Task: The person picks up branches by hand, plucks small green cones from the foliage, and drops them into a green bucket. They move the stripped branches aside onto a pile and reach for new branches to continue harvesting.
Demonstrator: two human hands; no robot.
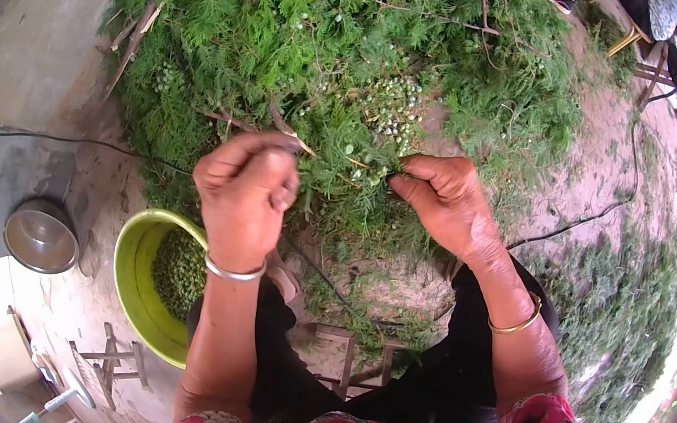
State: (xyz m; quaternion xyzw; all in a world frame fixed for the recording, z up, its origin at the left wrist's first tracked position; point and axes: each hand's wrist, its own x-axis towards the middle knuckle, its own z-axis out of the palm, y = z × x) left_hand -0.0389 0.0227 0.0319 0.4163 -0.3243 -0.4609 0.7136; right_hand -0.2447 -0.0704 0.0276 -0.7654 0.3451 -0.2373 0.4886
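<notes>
My left hand (245,189) is closed, its fingers curled in and a silver bangle at the wrist. Whatever it may hold is hidden from view. Across from it, my right hand (449,206) pinches the end of a green conifer sprig (366,172) between thumb and forefinger. Small pale-green cones show on the sprig. Both hands hover over the near edge of a large heap of cut conifer branches (234,30), where clusters of cones (398,107) lie among the greenery. Left of my left forearm stands a yellow-green bucket (130,290) partly filled with loose green cones (179,271).
A metal bowl (42,236) sits on the ground at left. A black cable (60,140) runs under the heap. Small wooden stools (110,361) stand at lower left. More scattered greenery (621,315) covers the ground at right. Part of another person (648,13) shows at top right.
</notes>
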